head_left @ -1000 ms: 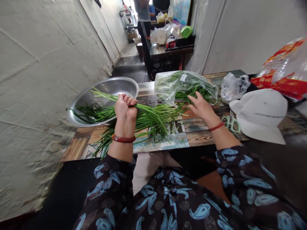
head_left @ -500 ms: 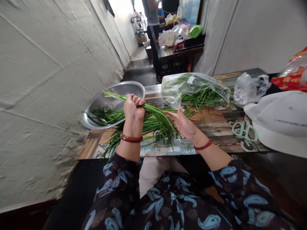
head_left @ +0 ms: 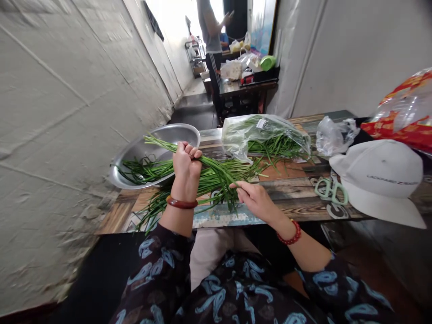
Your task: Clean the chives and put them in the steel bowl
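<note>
My left hand is closed in a fist round a bunch of long green stalks, raised above the table, with the pale ends sticking out to the left. My right hand touches the drooping leafy ends, its fingers closed at the tips of a few leaves. Beneath, more green stalks lie across the wooden-patterned table. At the left, a metal bowl holds further greens at its near side. Behind the stalks, a clear plastic bag is partly filled with greens.
Right of the bag lie a crumpled plastic bag, green-handled scissors, a white cap and a red-and-clear package. A wall runs along the left. A person stands beside a cluttered back table.
My right hand has turned from spread fingers to closed ones at the leaf ends. My left hand still grips the bunch. The view has shifted slightly, and the person's raised hand now shows.
</note>
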Motion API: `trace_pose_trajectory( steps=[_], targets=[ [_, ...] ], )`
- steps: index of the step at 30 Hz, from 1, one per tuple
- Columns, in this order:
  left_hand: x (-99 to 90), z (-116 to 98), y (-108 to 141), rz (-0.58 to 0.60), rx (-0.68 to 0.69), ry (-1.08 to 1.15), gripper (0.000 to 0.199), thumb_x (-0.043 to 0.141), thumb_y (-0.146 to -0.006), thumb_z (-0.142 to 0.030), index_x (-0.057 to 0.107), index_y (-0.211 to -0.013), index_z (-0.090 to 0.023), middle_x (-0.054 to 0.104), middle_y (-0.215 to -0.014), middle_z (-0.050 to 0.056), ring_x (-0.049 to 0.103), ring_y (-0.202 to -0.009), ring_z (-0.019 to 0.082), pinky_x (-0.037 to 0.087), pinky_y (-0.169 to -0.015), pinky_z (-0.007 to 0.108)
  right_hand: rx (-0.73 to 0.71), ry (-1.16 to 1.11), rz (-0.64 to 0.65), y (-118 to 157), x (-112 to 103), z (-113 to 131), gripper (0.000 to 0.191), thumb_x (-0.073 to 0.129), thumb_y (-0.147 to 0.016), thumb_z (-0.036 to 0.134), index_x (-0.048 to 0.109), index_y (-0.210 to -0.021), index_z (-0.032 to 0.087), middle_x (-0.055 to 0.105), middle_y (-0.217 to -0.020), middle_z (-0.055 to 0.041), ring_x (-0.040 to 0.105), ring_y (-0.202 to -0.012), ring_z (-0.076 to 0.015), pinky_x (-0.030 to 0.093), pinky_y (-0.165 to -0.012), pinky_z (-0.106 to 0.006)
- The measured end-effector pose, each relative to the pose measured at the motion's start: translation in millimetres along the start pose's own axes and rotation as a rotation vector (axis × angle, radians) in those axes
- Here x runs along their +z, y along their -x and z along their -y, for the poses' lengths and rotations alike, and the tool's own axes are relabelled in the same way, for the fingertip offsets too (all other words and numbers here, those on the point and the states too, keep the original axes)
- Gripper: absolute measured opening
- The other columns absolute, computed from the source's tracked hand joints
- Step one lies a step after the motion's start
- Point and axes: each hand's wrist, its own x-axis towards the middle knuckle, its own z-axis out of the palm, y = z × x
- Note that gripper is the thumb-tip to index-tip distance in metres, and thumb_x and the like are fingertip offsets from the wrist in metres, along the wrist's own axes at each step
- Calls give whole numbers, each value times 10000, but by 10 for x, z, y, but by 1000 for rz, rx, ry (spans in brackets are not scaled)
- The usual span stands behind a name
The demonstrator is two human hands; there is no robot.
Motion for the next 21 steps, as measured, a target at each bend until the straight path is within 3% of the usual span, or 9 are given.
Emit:
trace_pose_trajectory(
  steps=[3, 7, 14, 17, 21],
  targets=[
    [-23, -4, -5, 1, 5, -19, 354, 324, -1052, -245, 382, -708, -185, 205, -468, -121, 236, -318, 29, 227, -381, 155, -87, 49, -7, 18, -63, -59, 352, 347, -983, 213, 606, -1220, 177, 653, -698, -13, 619, -689, -166, 485, -726, -302],
    [-8, 37, 18, -29, -8, -19, 355, 316, -1055, -257, 384, -714, -185, 200, -457, -121, 222, -313, 29, 214, -376, 155, -86, 61, 15, 49, -138, -52, 374, 366, -966, 194, 570, -1278, 159, 667, -735, -16, 622, -714, -167, 489, -756, -305],
    [17, 22, 71, -28, -2, -14, 359, 343, -1052, -268, 390, -705, -187, 196, -458, -118, 220, -316, 25, 219, -379, 154, -21, 141, -104, -31, -159, -43, 294, 398, -884, 137, 684, -874, 204, 668, -720, -24, 616, -676, -166, 463, -697, -285],
    [3, 18, 42, -22, 4, 8, 367, 346, -1049, -268, 385, -692, -192, 181, -448, -115, 198, -310, 36, 216, -362, 162, 70, 8, -126, -51, -215, -89, 282, 401, -889, 168, 681, -899, 193, 653, -678, -9, 582, -601, -143, 455, -625, -262],
    [12, 45, 26, -4, -7, 28, 361, 329, -1050, -254, 388, -698, -196, 195, -436, -111, 206, -309, 46, 216, -353, 163, 173, -289, 16, -43, -192, -54, 333, 407, -960, 347, 646, -1096, 160, 730, -889, -49, 561, -536, -95, 462, -552, -237]
  ],
)
